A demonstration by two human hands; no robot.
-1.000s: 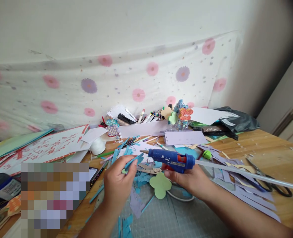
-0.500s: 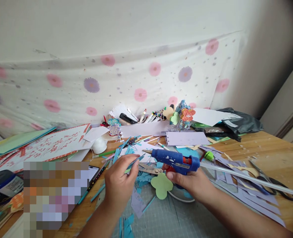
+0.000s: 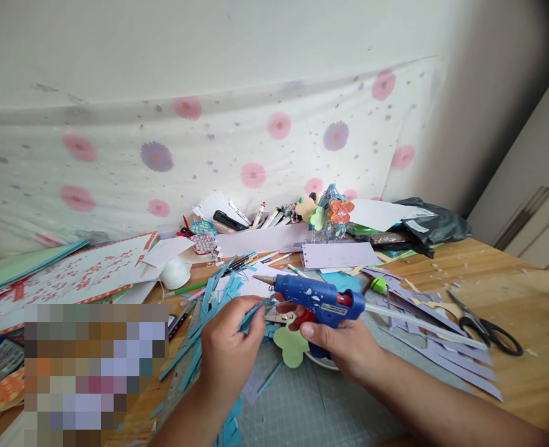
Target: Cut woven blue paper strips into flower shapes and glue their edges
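My right hand (image 3: 348,344) is wrapped round the handle of a blue glue gun (image 3: 309,293). The gun's metal nozzle points left, and a long clear glue stick (image 3: 423,324) runs out of its back. My left hand (image 3: 231,338) pinches a thin blue paper strip (image 3: 252,315) just below the nozzle; fingers cover part of it. Beneath the gun is a light green paper flower (image 3: 291,346), close to the right fingers. Many loose blue paper strips (image 3: 200,347) lie around the left hand on the grey cutting mat (image 3: 278,416).
Black-handled scissors (image 3: 483,329) lie at the right beside lilac paper strips (image 3: 451,357). A white thread spool (image 3: 175,272) stands at the left. Behind are a lilac box (image 3: 265,239) of pens and hanging paper flowers (image 3: 339,211). A blurred patch hides the lower left.
The view has shifted slightly, so the table sits further left. My left hand and the strip have come closer to the glue gun, now under its nozzle. Both grips stay the same.
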